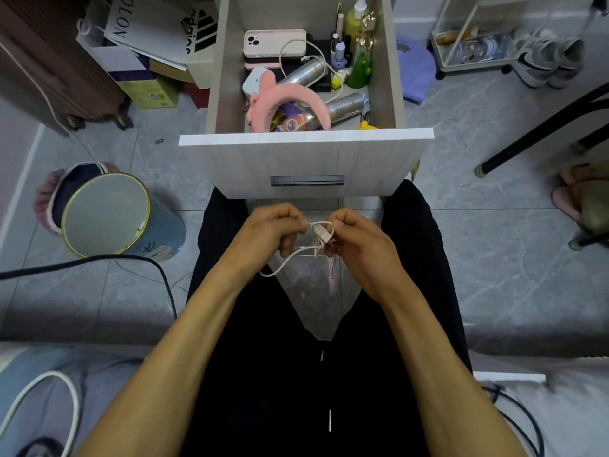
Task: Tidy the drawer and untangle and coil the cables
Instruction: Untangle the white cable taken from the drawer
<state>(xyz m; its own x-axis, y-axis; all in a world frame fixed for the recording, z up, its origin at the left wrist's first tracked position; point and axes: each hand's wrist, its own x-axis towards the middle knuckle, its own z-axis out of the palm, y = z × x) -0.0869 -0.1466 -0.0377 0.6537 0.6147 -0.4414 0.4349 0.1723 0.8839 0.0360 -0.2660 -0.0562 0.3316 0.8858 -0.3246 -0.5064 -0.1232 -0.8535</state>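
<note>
An open pale wooden drawer (306, 140) stands in front of me, full of jumbled items. Below its front, over my lap, I hold a thin white cable (290, 260) with a USB plug (322, 233) between both hands. My left hand (275, 230) pinches the cable on the left of the plug. My right hand (357, 237) grips its bunched loops on the right. A loose loop hangs down under my left wrist. Inside the drawer a second white cable (316, 59) curls over a phone (275, 42) and spray cans (306, 72).
The drawer also holds a pink headband (296, 97), bottles (357, 19) and a green bottle (361, 70). A round bin (108, 214) stands on the floor at left, with a black cord (99, 258) beside it. Shopping bags lie at back left, shoes at right.
</note>
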